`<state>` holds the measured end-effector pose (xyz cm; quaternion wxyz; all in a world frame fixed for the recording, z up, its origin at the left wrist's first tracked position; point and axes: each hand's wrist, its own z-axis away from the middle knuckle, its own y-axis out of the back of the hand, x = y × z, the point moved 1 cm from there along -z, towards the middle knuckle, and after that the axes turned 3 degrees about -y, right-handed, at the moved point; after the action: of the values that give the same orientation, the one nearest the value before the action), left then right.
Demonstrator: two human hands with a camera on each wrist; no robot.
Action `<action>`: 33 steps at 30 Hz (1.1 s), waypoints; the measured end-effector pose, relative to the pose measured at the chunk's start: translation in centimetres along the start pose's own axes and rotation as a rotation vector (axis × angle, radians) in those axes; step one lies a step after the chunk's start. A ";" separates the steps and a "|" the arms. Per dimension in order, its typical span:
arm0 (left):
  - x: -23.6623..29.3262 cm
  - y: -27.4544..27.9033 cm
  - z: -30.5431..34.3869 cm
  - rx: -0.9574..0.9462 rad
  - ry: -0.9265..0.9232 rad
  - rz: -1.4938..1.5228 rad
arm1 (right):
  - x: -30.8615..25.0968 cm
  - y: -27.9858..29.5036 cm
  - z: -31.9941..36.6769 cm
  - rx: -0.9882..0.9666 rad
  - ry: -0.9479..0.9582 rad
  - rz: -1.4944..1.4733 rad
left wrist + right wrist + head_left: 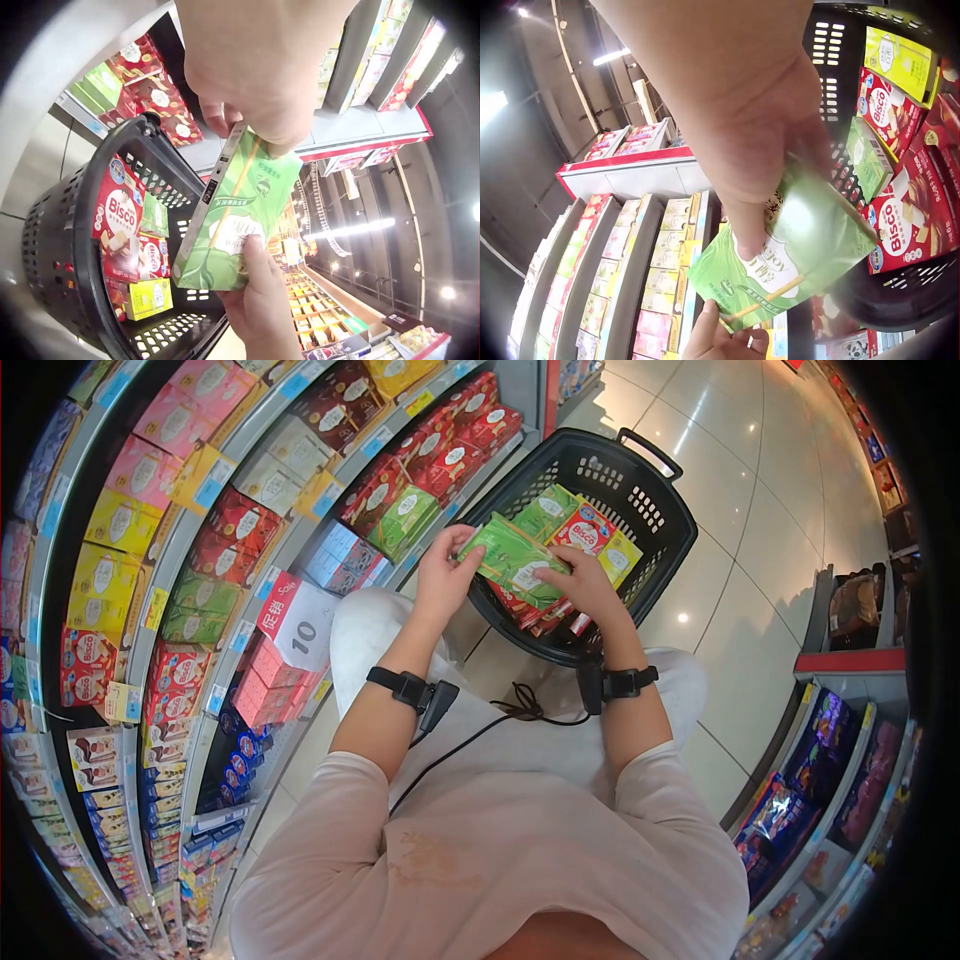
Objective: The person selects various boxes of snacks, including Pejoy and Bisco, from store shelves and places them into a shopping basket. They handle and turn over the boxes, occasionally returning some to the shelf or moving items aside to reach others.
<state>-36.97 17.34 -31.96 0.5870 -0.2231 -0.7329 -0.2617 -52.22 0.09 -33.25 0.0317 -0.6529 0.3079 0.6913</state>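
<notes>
Two hands hold one flat green cardboard box in the upper middle of the head view. It is just over the near edge of one black plastic basket. The left hand pinches its left end, and the right hand pinches its right end. The box's long side runs across the frame from left to right and dips a bit to the right. Its big face looks up. In the basket lie at least two red Bisco boxes, one yellow box and a second green box.
</notes>
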 end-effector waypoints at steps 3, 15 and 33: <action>-0.6 -0.1 -0.2 -0.003 0.022 -0.066 | 0.0 0.2 0.1 0.031 0.008 0.020; -1.4 0.7 -0.3 -0.161 0.332 0.017 | 1.6 0.9 -0.3 0.080 -0.105 -0.133; -0.4 -1.4 0.2 -0.070 0.471 0.468 | -0.3 -6.0 -0.1 0.154 -0.334 -0.791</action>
<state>-37.94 16.34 -32.55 0.7764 -0.3388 -0.4966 -0.1892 -49.35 5.02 -35.27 0.3922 -0.5954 0.0752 0.6971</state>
